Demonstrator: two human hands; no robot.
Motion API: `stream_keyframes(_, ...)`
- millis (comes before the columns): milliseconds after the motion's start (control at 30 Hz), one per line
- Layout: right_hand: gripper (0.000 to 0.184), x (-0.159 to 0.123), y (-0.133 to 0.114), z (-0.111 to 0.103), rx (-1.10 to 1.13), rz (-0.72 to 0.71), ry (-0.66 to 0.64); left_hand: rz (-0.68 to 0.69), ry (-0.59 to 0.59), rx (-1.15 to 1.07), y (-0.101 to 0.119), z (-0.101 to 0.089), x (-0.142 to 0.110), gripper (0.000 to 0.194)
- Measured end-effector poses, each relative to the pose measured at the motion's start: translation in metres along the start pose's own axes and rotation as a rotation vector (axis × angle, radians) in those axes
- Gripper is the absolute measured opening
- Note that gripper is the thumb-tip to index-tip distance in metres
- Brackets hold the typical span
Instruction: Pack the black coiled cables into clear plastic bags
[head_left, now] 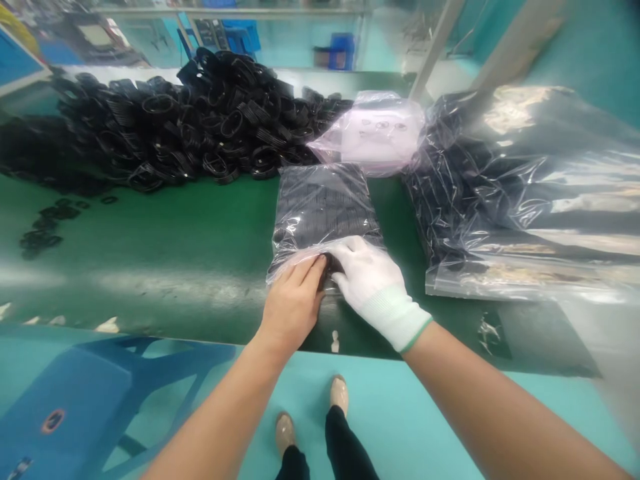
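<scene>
A clear plastic bag (327, 200) lies flat on the green table, packed with rows of black ring-shaped parts. At its near end, my bare left hand (293, 303) curls around a few black rings (329, 267) at the bag's mouth. My right hand (373, 283), in a white glove, faces it from the other side. Its fingers are bent over the bag's near edge, with the thumb by the same rings. The fingertips of both hands are partly hidden under the plastic film.
A long heap of black rings (200, 120) covers the back of the green table (175, 233). A pinkish bag (383, 133) lies behind, and a large filled clear bag (500, 200) at right. Small black pieces (47, 223) lie at left. A blue stool (75, 393) stands below the edge.
</scene>
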State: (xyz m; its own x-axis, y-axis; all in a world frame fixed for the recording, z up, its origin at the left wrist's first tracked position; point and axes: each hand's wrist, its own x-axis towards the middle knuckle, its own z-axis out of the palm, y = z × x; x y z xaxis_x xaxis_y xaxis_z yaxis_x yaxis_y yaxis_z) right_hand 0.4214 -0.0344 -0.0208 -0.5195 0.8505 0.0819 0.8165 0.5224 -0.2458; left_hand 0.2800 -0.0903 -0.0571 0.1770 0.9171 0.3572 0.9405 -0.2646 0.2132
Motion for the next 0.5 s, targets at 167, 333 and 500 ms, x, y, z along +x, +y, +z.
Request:
stream_keyframes(167,0.035,0.000,-0.001,-0.004,0.015,0.015,-0.042,-0.095,0.099,0.045,0.009,0.009,0.007,0.045)
stream_keyframes(333,0.037,-0.001,-0.003,-0.007,0.030,0.018,-0.080,-0.089,0.066,0.020,0.013,0.006,0.007,0.048)
stream_keyframes(500,0.035,0.001,-0.002,-0.007,0.033,0.022,-0.060,-0.118,0.142,0.014,0.010,0.012,0.009,0.041)
